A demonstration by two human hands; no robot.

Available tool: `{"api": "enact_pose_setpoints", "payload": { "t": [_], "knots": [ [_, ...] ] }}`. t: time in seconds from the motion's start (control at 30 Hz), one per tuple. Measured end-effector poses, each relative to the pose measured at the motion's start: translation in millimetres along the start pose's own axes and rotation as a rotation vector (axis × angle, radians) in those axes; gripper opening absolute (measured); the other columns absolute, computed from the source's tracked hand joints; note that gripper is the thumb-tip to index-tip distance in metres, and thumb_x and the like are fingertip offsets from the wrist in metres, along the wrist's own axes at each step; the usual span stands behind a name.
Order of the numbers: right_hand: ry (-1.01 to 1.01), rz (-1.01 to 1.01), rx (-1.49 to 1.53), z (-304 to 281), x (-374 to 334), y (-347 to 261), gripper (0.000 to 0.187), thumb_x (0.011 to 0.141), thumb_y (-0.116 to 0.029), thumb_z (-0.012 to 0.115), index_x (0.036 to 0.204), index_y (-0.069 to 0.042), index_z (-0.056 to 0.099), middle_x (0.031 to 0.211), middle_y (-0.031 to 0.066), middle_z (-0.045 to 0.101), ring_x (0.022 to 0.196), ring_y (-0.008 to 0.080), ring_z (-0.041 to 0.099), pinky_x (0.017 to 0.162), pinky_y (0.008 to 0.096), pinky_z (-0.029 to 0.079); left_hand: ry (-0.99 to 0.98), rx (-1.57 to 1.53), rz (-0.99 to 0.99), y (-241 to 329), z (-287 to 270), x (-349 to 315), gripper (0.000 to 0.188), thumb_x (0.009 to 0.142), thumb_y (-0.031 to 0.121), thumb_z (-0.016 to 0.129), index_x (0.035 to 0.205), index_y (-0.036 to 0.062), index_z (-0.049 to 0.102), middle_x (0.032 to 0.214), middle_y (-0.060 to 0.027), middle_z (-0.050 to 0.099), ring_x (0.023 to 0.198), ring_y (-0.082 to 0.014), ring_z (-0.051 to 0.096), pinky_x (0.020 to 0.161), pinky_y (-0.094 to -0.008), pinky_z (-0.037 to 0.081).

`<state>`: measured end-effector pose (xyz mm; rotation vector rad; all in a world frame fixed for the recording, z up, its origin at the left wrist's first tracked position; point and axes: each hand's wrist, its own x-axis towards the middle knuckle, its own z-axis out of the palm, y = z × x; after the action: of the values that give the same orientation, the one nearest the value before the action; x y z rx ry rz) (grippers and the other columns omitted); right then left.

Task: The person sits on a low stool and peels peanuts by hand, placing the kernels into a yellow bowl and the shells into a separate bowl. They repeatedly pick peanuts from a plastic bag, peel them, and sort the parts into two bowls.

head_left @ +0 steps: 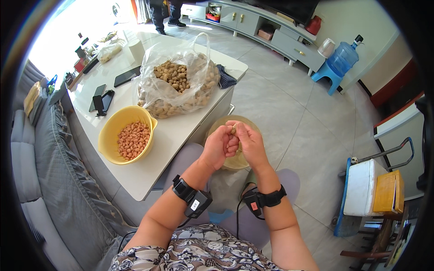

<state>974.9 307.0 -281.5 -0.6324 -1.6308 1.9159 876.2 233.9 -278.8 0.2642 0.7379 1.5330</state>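
My left hand point(219, 147) and my right hand point(248, 142) meet in front of me, fingers closed. Between the fingertips of both is a small tan peanut point(233, 130), mostly covered by the fingers. Below them a round, pale yellowish bin point(236, 163) stands on the floor between my knees, its inside largely hidden by my hands. On the table to the left, a yellow plastic bowl point(107, 141) holds many shelled, pinkish peanuts point(134, 140). Behind it a clear plastic bag point(156, 58) lies open, full of unshelled peanuts point(172, 77).
The white table point(140, 174) also bears a dark phone point(127, 76), another phone on a stand point(104, 101) and a dark cloth point(226, 77). A grey sofa point(58, 180) runs along the left. Right: a cart with a white foam box point(361, 187). A person's legs point(158, 16) show far off.
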Motion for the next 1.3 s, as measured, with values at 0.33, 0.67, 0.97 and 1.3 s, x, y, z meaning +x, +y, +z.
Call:
{"api": "enact_pose_setpoints", "payload": {
  "t": [0.33,0.67,0.97,1.3],
  "knots": [
    [0.072,-0.319,-0.309,-7,-7,44,0.03,0.097,-0.021,0.034,0.105,-0.002,0.056,0.082,0.0023,0.058,0.068,0.0077,0.052,0.058,0.0212,0.043,0.242,0.661,0.137,-32,-7,12,0.041,0.091,0.047,0.047,0.081,0.0091,0.059,0.061,0.0055,0.047,0.048,-0.0039,0.039,0.043,-0.0207,0.027],
    [0.118,-0.373,-0.295,-7,-16,47,0.027,0.097,-0.015,0.034,0.1,0.001,0.056,0.088,0.0063,0.058,0.079,0.0142,0.055,0.072,0.0257,0.044,0.3,0.513,0.232,-49,-1,10,0.041,0.09,0.047,0.047,0.081,0.0085,0.059,0.065,0.0051,0.048,0.051,-0.0045,0.037,0.044,-0.0214,0.026],
    [0.119,-0.396,-0.296,-12,-13,55,0.028,0.098,-0.018,0.035,0.103,0.002,0.055,0.093,0.0069,0.057,0.08,0.0148,0.055,0.075,0.0253,0.044,0.282,0.426,0.173,-51,-4,14,0.041,0.089,0.05,0.049,0.078,0.0105,0.057,0.064,0.0043,0.047,0.05,-0.005,0.038,0.044,-0.021,0.028],
    [0.114,-0.305,-0.185,-19,-12,48,0.024,0.093,-0.019,0.049,0.1,0.003,0.057,0.11,0.0089,0.056,0.09,0.0134,0.056,0.078,0.0241,0.045,0.06,0.125,-0.043,-41,-17,16,0.042,0.09,0.054,0.041,0.082,0.0141,0.051,0.058,0.0067,0.038,0.046,-0.0036,0.03,0.041,-0.0183,0.023]
  ]
}}
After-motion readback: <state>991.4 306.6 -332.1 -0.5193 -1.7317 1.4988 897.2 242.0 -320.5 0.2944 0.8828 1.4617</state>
